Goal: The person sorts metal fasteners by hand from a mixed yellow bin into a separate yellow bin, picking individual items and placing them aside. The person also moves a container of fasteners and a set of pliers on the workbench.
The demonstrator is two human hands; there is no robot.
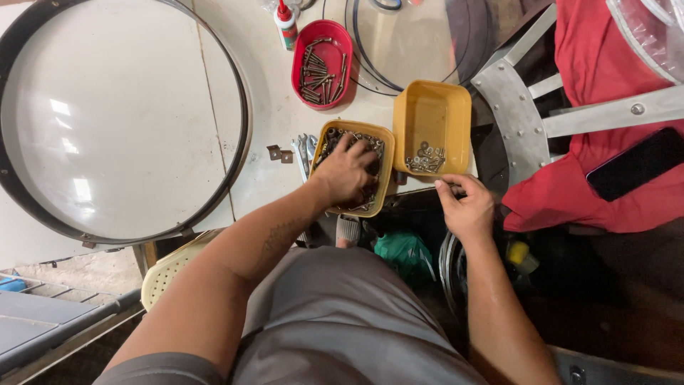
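My left hand [347,171] reaches into a yellow tub [329,132] full of small metal screws and nuts, its fingers buried among them. Whether it grips any I cannot tell. Beside it on the right stands a second yellow tub [434,114] with a small heap of washers [425,160] in its near corner. My right hand [464,203] hovers just below that tub at the table's edge, fingers curled, pinching something small that is too tiny to make out.
A red oval tray [340,43] of long bolts and a glue bottle [286,25] lie farther back. A large black-rimmed round drum head [121,114] fills the left. Wrenches [303,151] and two small brackets [279,153] lie by the left tub. Red cloth, metal frame [513,107] and phone [638,164] sit right.
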